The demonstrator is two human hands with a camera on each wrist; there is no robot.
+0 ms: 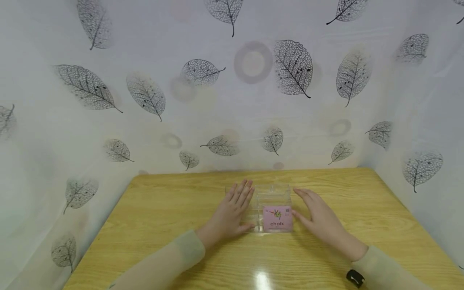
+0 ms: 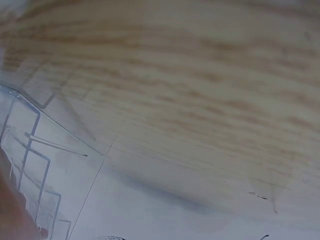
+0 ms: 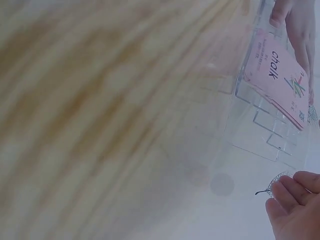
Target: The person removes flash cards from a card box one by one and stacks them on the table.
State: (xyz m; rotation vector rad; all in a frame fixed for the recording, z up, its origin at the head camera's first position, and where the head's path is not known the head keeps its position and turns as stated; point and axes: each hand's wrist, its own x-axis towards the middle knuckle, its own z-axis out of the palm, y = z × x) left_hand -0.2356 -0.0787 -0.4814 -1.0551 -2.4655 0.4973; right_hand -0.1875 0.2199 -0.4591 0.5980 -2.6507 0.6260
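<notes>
The person's left hand (image 1: 233, 211) lies with its fingers straight and its thumb held out to the side, over the left part of a clear stepped holder (image 1: 274, 198); whether it presses down cannot be told. The right hand (image 1: 320, 217) is at the holder's right side, fingers extended and lightly bent, thumb apart from them and pinching nothing. Its thumb tip is right by the edge of a pink card (image 1: 277, 224) marked "chalk"; whether they touch cannot be told.

The card stands at the front right of the holder, its printed face toward the person. The left hand blocks the view of much of the holder's left half. Farther out are light sleeves (image 1: 190, 247), a black band (image 1: 355, 278) by the right cuff, the wood-grained table (image 1: 163, 217) beneath, and a pale leaf-printed cloth (image 1: 224, 104) behind.
</notes>
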